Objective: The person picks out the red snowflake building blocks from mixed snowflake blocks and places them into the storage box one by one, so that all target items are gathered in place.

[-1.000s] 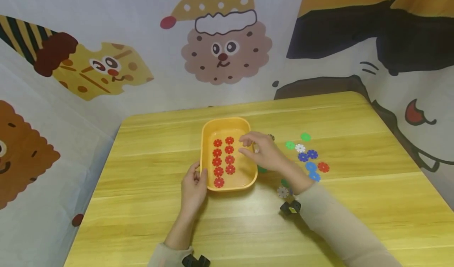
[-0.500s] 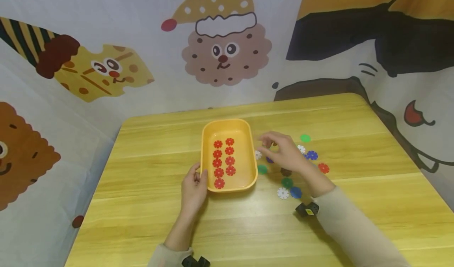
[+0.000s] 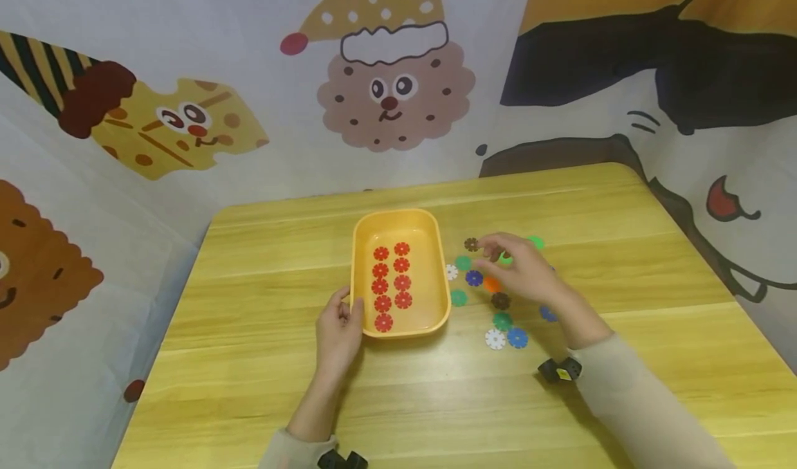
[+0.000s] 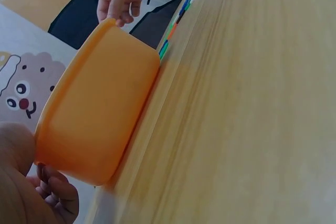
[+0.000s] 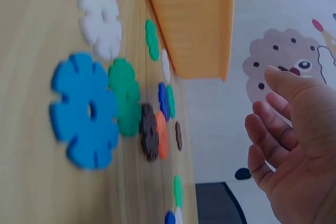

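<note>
A shallow yellow plastic tray (image 3: pixel 429 317) lies on the table, with several red snowflake-shaped discs (image 3: pixel 402 283) in two columns inside it. At its left wall, my left hand (image 3: pixel 338 337) grips the rim, thumb on top and fingers curled below; the left wrist view shows this hold on the tray (image 4: pixel 100 103) from the side. My right hand (image 3: pixel 521 272) hovers right of the tray over loose discs, its fingers loosely bent. Nothing shows between those fingers in the right wrist view. Beneath and around it lie a brown disc (image 3: pixel 471 245), a dark blue disc (image 3: pixel 474 278) and an orange disc (image 3: pixel 492 284).
Nearer the front are a white disc (image 3: pixel 495 339), a blue disc (image 3: pixel 517 337) and a green disc (image 3: pixel 502 322). My right hand and forearm partly cover other discs. A patterned cloth (image 3: pixel 249 54) hangs behind the wooden table (image 3: pixel 261 275).
My right hand has moved right, from above the tray to above the loose discs. The left hand keeps its hold on the tray, and the red discs inside stay put.
</note>
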The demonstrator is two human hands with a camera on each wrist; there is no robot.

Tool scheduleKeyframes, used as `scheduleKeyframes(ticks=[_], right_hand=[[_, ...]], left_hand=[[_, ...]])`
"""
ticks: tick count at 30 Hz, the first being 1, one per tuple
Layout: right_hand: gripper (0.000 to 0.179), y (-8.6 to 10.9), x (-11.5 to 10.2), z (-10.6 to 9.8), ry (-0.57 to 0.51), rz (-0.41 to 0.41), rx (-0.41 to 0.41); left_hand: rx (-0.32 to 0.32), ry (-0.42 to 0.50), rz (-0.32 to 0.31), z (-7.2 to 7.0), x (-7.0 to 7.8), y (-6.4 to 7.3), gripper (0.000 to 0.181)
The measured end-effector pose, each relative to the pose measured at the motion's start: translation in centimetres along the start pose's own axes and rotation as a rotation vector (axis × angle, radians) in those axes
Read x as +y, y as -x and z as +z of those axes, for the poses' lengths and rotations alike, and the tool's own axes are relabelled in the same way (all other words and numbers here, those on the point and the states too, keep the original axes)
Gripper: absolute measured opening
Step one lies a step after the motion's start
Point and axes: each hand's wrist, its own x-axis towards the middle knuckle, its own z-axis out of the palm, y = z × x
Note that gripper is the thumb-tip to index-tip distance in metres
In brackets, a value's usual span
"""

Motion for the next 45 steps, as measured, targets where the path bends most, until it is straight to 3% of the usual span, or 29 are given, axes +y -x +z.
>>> scheduleKeyframes(ticks=[4, 10, 20, 24, 28, 32, 37, 45], right_hand=[[0.035, 0.3, 0.7, -0.6, 0.008, -0.027, 0.020], [0.033, 1.0, 1.7, -1.6, 0.045, -0.032, 0.032], [0.032, 2.1, 2.6, -3.4, 0.106, -0.001, 0.032], [0.030, 2.6, 3.2, -4.2, 0.130, 0.000, 0.017], [0.028, 3.4, 3.9, -4.9, 0.136, 0.005, 0.004], [0.029, 4.1, 4.3, -5.3, 0.138, 0.019, -0.018], [0.033, 4.6, 4.7, -5.7, 0.133, 0.054, -0.055], [0.045, 6.0, 5.8, -6.5, 0.136, 0.149, -0.113]], left_hand=[[0.017, 0.016, 0.017, 0.0, 0.0, 0.0, 0.040], [0.030, 0.086, -0.014, -0.1, 0.1, 0.1, 0.034], [0.028, 0.226, -0.155, -0.2, 0.4, 0.0, 0.032], [0.021, 0.242, -0.180, -0.4, 1.5, 0.3, 0.032], [0.020, 0.247, -0.166, -0.8, 3.2, 1.0, 0.031], [0.016, 0.262, -0.151, -1.0, 3.6, 1.3, 0.033], [0.013, 0.273, -0.166, -1.0, 3.5, 1.3, 0.032], [0.017, 0.277, -0.186, -0.1, 0.5, 0.2, 0.034]])
